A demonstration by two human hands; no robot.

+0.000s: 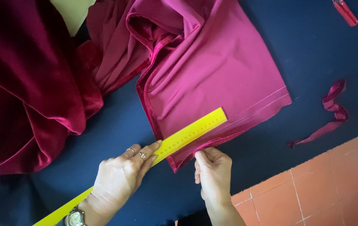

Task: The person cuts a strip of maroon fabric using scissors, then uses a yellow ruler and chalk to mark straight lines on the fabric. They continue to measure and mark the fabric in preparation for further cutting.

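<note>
A flat yellow ruler lies slantwise across the lower corner of a smooth pink fabric panel, whose matte face is edged with a narrow plush seam. The left hand presses down on the ruler, fingers spread flat and rings on two of them; its grip is open, pinning rather than clasping, and a wristwatch sits at the wrist. The right hand pinches the folded hem of the panel just beside the ruler, its grip closed on the cloth edge. Everything rests on a table covered in dark navy felt. Heavy crimson velvet bunches in glossy folds at the left. A curled satin strip lies well apart on the right, near the orange tiled floor.
</note>
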